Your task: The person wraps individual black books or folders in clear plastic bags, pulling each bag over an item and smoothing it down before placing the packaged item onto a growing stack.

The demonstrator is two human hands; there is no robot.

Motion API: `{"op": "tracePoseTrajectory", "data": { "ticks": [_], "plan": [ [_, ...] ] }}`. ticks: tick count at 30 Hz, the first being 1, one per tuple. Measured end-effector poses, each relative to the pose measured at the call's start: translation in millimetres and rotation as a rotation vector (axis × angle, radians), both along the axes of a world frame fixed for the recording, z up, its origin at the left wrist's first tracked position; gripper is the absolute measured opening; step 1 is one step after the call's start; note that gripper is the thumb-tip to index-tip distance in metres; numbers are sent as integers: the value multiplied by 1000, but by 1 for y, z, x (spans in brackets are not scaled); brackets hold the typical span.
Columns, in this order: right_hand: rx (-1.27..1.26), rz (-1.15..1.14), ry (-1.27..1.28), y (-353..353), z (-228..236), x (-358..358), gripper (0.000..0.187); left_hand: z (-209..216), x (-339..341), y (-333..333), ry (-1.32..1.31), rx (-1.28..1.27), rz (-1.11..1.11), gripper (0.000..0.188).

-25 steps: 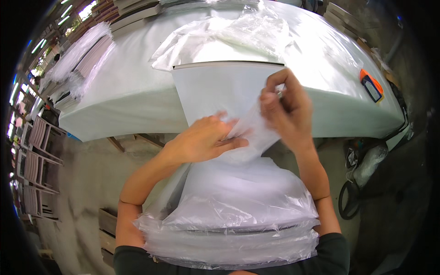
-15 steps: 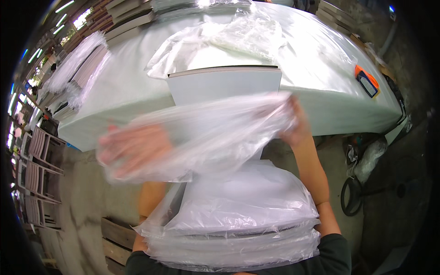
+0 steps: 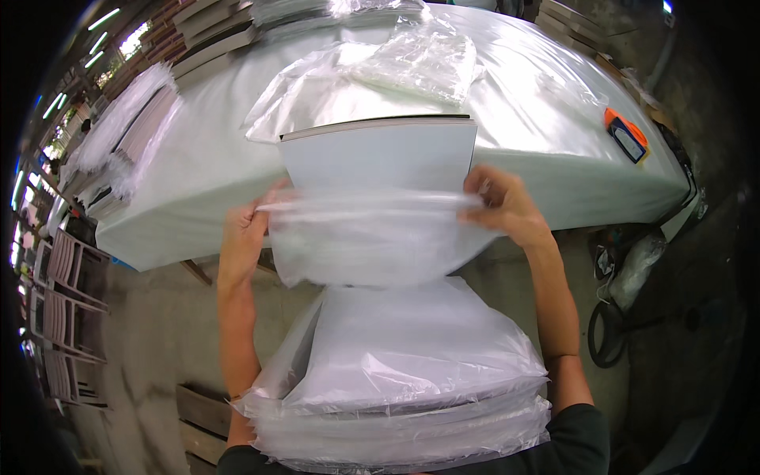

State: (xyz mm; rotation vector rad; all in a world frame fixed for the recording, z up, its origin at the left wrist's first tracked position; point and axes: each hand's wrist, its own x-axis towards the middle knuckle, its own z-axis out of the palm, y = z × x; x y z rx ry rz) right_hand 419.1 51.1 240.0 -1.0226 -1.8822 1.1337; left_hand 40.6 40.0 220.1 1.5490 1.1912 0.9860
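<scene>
A stack of flat white boards (image 3: 376, 158) with a dark top edge stands upright at the table's near edge. In front of its lower part hangs a clear plastic bag (image 3: 360, 241), its upper edge stretched sideways between my hands. My left hand (image 3: 252, 226) pinches the bag's left corner. At the right corner, my right hand (image 3: 507, 204) grips the plastic with bent fingers, slightly blurred. Whether the bag's mouth goes around the boards or only lies before them I cannot tell. Close to my body sits a pile of plastic-wrapped flat packs (image 3: 412, 348).
A pale sheet covers the table (image 3: 198, 170). Loose clear bags (image 3: 419, 63) lie behind the boards. Wrapped packs (image 3: 127, 127) are stacked at the left, an orange-and-blue tape dispenser (image 3: 627, 136) at the right. Chairs (image 3: 75, 293) and a wooden pallet (image 3: 202, 419) stand on the floor.
My left hand was inside the bag and has come out to its left corner. The bag went from slanted to level and now hangs down before the boards.
</scene>
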Motion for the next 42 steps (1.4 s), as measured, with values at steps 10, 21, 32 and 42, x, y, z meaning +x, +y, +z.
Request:
{"op": "tracePoseTrajectory", "data": {
  "ticks": [10,21,32,42],
  "plan": [
    [912,-616,-202,3,-1,-30,50,25,49,3,402,657,732,33],
    [-296,-89,244,30,-42,26,19,-29,-55,32,-232,-304,-237,44],
    [-560,-253,736,23,-37,-2,36,-97,-21,23,-33,591,-43,54],
    [-923,-424,741,7,-135,11,40,-200,-23,14,-521,-406,-100,54]
  ]
}}
